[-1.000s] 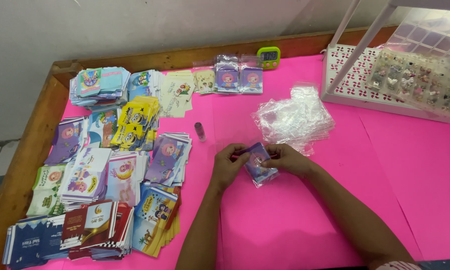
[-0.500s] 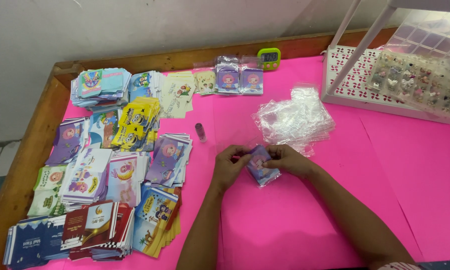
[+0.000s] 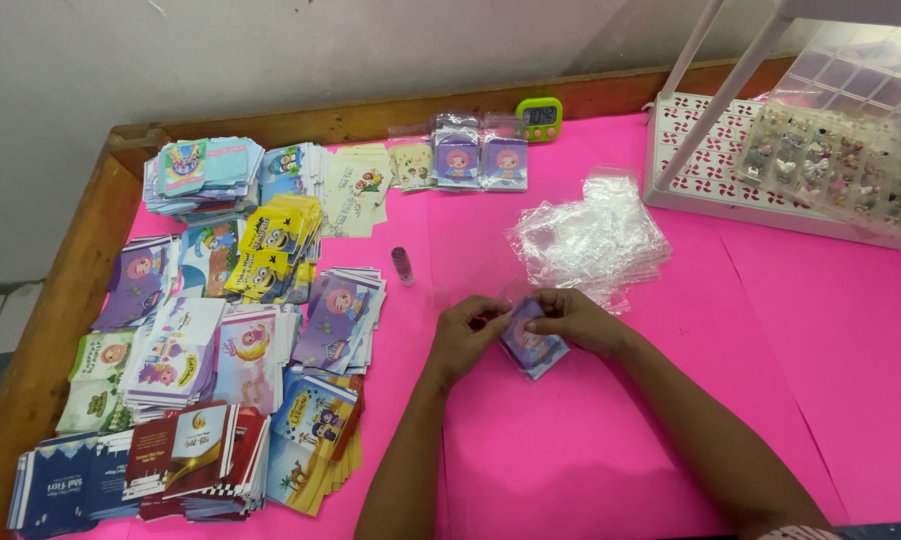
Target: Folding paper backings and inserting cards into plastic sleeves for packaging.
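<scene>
Tilting purple card (image 3: 534, 345) lower than before

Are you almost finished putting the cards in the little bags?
Not nearly. A few bagged cards lie in a row by the green timer. The left hand and right hand hold one purple card in a clear bag. Many card stacks and a pile of empty bags remain.
</scene>
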